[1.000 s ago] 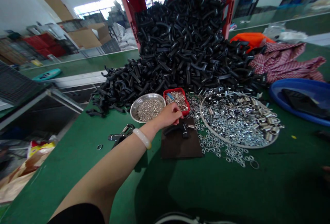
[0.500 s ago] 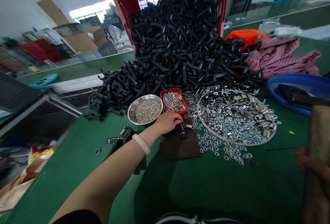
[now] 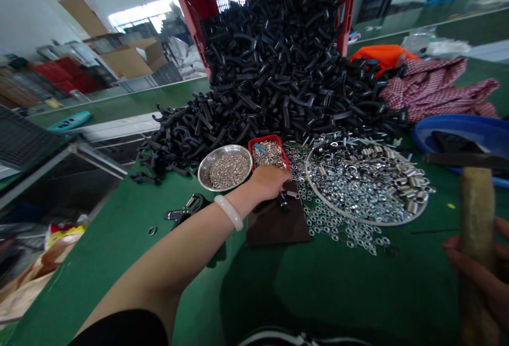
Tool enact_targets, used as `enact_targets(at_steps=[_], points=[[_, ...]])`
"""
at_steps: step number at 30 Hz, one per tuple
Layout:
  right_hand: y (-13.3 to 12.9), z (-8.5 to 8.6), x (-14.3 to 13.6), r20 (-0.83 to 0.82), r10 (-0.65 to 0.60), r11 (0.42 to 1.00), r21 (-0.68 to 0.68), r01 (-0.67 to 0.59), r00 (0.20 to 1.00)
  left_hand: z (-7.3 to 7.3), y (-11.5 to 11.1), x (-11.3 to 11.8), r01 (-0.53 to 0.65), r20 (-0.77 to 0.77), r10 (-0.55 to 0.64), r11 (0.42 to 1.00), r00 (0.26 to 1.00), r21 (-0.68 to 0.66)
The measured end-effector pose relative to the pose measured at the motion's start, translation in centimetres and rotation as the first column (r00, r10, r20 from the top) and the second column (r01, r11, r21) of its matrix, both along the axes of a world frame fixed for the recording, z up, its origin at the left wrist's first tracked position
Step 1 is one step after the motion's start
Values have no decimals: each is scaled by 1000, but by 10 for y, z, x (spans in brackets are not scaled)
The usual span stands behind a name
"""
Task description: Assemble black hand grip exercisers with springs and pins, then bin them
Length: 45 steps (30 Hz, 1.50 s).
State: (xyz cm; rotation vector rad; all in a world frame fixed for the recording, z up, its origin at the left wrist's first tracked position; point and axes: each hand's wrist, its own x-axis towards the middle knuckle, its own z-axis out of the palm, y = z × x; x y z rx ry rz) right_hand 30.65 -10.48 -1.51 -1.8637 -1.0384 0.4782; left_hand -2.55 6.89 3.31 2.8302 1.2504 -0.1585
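My left hand (image 3: 270, 182) is over the upper edge of a dark square plate (image 3: 278, 224), its fingers closed and pointing down. Under the fingertips lies a black plastic part (image 3: 283, 200) with a small spring (image 3: 293, 195) beside it. What the fingertips pinch is hidden. At the far right, my right hand (image 3: 471, 269) is wrapped round the wooden handle of a hammer (image 3: 477, 213), its dark head raised. Another black handle-like part (image 3: 181, 214) with a spring lies left of my forearm, near a single ring (image 3: 152, 231).
Black parts spill from a red crate (image 3: 186, 11) at the back. A metal bowl (image 3: 202, 176) of small rings and a red tray (image 3: 287, 161) of pins stand ahead. Washers and springs fill a round tray (image 3: 368, 222). A blue basin (image 3: 421, 133) and checked cloth (image 3: 437, 91) are right.
My left hand has shifted slightly right and now covers more of the black part. The hammer has moved a little left and lower in view, with my right hand gripping it.
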Motion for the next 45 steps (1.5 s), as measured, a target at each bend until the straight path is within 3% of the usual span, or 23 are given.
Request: enact_targets(at_steps=[3, 7, 9, 12, 15, 18, 21, 26, 32, 38, 41, 45], points=[[1, 5, -9, -166, -30, 997, -80, 17, 986, -7, 6, -3, 74, 21, -74, 997, 997, -14], [2, 12, -25, -203, 32, 997, -66, -46, 979, -19, 9, -14, 127, 114, -125, 992, 986, -7], [1, 14, -32, -207, 56, 996, -49, -68, 977, -24, 1, -21, 84, 170, -86, 996, 982, 17], [0, 14, -38, -192, 99, 995, -7, -102, 976, -29, -23, -29, -110, 274, 87, 992, 958, 70], [1, 10, -40, -151, 160, 987, 34, -157, 975, -36, -49, -27, -313, 314, 283, 949, 906, 49], [3, 6, -46, -109, 242, 967, 111, -230, 964, -46, -63, -18, -426, 305, 398, 904, 865, 27], [5, 4, -54, -67, 353, 921, 198, -334, 933, -55, -60, -13, -458, 324, 424, 889, 846, 33], [5, 4, -64, 18, 478, 858, 205, -471, 878, -58, -51, -21, -345, 300, 325, 938, 897, 16], [5, 3, -74, 195, 656, 738, 39, -674, 729, -54, -63, -26, -304, 304, 286, 953, 909, 10], [21, 11, -93, 584, 669, 598, -54, -800, 460, -56, -64, -28, -295, 372, 287, 955, 883, -37], [31, 17, -101, 622, 684, 552, -100, -828, 381, -56, -61, -28, -281, 391, 267, 959, 881, -22], [37, 15, -100, 605, 720, 529, -159, -834, 341, -57, -63, -29, -303, 373, 284, 953, 883, -8]])
